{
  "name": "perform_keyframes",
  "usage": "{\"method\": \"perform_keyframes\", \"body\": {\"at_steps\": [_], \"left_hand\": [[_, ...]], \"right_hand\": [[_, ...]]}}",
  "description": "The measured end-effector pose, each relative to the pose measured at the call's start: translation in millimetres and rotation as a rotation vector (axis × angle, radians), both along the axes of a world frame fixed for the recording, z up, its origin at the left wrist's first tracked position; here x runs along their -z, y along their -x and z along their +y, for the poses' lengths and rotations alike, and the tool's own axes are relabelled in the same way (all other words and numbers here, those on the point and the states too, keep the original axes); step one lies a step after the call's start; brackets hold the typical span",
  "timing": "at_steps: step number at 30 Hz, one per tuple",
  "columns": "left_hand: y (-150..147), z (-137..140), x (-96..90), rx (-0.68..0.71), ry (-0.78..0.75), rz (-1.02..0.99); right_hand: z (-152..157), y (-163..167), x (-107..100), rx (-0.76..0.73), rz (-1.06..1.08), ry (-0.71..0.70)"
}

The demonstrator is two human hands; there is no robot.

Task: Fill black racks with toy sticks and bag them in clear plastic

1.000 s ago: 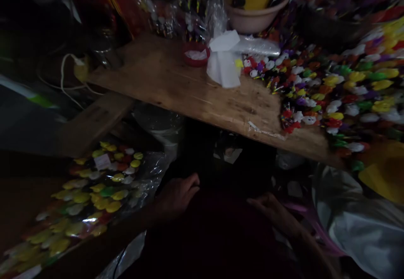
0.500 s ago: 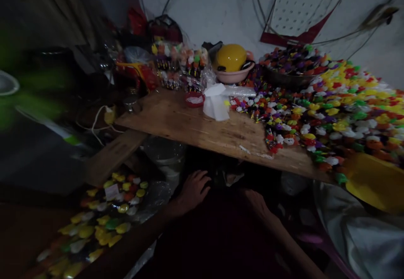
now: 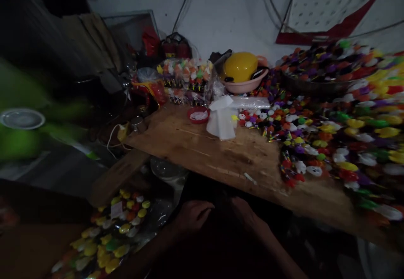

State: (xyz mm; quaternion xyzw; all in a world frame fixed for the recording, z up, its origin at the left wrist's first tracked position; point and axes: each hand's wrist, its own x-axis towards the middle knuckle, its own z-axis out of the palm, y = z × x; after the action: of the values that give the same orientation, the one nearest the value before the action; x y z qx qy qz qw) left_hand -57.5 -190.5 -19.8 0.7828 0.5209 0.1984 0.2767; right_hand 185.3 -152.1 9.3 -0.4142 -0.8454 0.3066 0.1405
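My left hand (image 3: 195, 212) hangs in front of the wooden table (image 3: 195, 144), below its near edge, over my dark lap. Its fingers reach inward with a gap at the thumb, and nothing shows in them. To the right, my right hand (image 3: 242, 211) is also low before the table edge; deep shadow hides its fingertips. Neither hand touches the table. Nearest on the tabletop is a small pale strip (image 3: 250, 178). Farther back stand a folded white paper piece (image 3: 222, 121) and a red dish (image 3: 198, 116) with whitish contents.
Many small colourful figures (image 3: 318, 144) cover the table's right side, with more heaped in a wide basin (image 3: 315, 84). A yellow rounded object (image 3: 240, 67) rests in a pink basin (image 3: 244, 86). Bagged figures (image 3: 186, 77) stand behind. More colourful pieces (image 3: 107, 241) lie lower left; a green fan (image 3: 22, 119) is beside me.
The view has shifted, so the table sits lower in the picture. My hands have come closer together, and the left fingers are less spread. Objects on the table look unmoved.
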Motion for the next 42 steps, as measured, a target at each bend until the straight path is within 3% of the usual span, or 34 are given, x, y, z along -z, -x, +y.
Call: {"method": "perform_keyframes", "body": {"at_steps": [3,6,9,12,16,21,26,29,33,36,39,42], "left_hand": [[-4,31,-29.1,-0.046,-0.308,-0.013],[-9,94,-48.6,-0.089,-0.533,0.043],[-16,163,-41.5,-0.123,-0.493,0.150],[-21,204,-17.4,-0.201,-0.391,0.234],[-24,209,1.6,-0.218,-0.379,0.227],[-23,204,-5.0,-0.237,-0.361,0.167],[-24,204,-11.1,-0.224,-0.408,0.183],[-43,210,-18.0,-0.160,-0.418,0.127],[-85,244,-33.6,-0.070,-0.446,0.096],[-99,277,-37.6,-0.037,-0.392,0.150],[-86,298,-28.8,-0.088,-0.316,0.185],[-60,306,-17.2,-0.129,-0.314,0.195]], "right_hand": [[37,5,-7,-0.051,0.054,0.056],[62,-7,-10,0.006,0.224,-0.032],[71,-26,-5,0.127,0.331,-0.054],[73,-39,5,0.198,0.395,0.014],[74,-45,12,0.220,0.465,0.071],[75,-43,13,0.327,0.456,0.110],[88,-46,1,0.512,0.295,0.123],[133,-58,-20,0.725,0.110,-0.059],[242,-52,-47,1.012,-0.129,-0.478],[309,-26,-51,1.191,-0.303,-0.489],[330,-10,-38,1.093,-0.450,-0.427],[309,-18,-15,0.888,-0.480,-0.461]]}}
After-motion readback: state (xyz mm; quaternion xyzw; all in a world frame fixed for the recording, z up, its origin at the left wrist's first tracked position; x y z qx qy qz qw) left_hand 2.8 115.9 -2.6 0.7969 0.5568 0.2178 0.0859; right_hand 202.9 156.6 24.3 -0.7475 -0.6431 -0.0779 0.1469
